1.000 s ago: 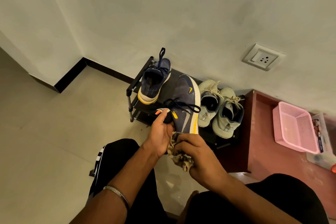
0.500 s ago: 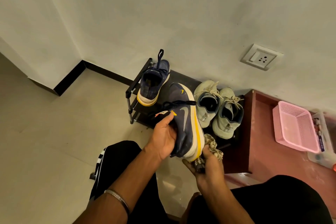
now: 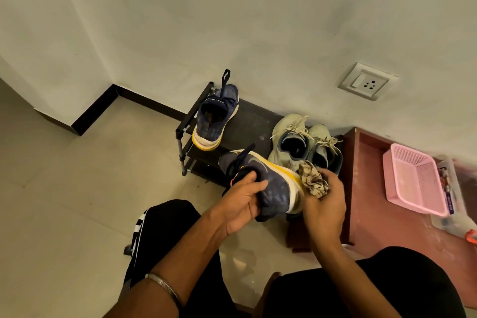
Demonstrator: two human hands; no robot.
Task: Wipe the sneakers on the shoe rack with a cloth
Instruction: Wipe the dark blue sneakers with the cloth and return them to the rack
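**Shoe held off the rack, cloth at its sole**

The left hand (image 3: 245, 199) grips the navy mesh sneaker with the yellow-striped white sole (image 3: 273, 188) in front of the black metal shoe rack (image 3: 247, 121). The right hand (image 3: 324, 210) bunches the patterned rag (image 3: 313, 180) against the sole edge. Hard rubbing could twist the shoe loose. The pale grey pair (image 3: 302, 144) sits close behind; open floor lies left.

You've got 1 sneaker (image 3: 260, 183) in your left hand (image 3: 241, 204), in front of the shoe rack (image 3: 251, 124). Cloth (image 3: 312, 183) in your right hand (image 3: 324, 210), touching its right side. On the rack: 1 sneaker left (image 3: 215, 119), 2 right (image 3: 304, 144). Basket (image 3: 413, 183) far right.
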